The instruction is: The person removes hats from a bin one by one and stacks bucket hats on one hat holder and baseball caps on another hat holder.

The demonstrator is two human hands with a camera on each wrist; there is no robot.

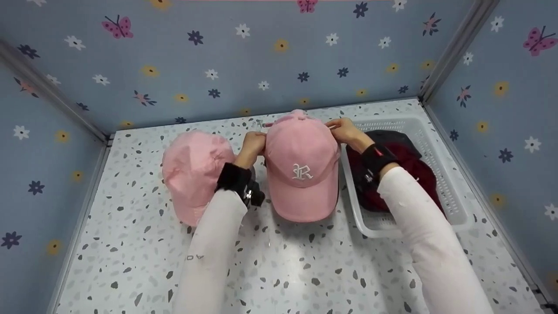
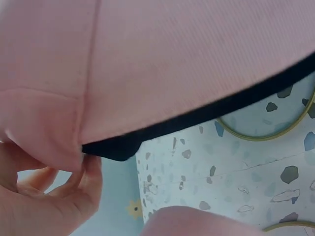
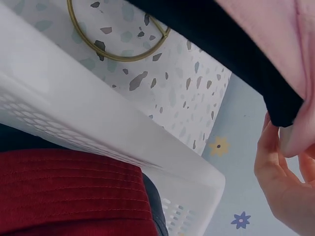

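A pink baseball cap (image 1: 301, 148) with a white embroidered letter R faces the front, its brim pointing down. My left hand (image 1: 253, 146) grips the cap's left side toward the back; in the left wrist view its fingers (image 2: 91, 182) pinch the pink edge beside a dark inner band (image 2: 197, 114). On the other side, my right hand (image 1: 347, 132) pinches the matching edge, also seen in the right wrist view. Beneath the cap, a gold wire ring (image 3: 118, 59) lies on the speckled table.
Left of my left forearm sits another pink cap (image 1: 192, 170), partly covered by the wrist strap. At the right, a white plastic basket (image 1: 453, 205) holds a dark red hat (image 1: 425, 179) and a dark grey one (image 1: 399, 139). Patterned blue panels (image 1: 261, 52) enclose the table.
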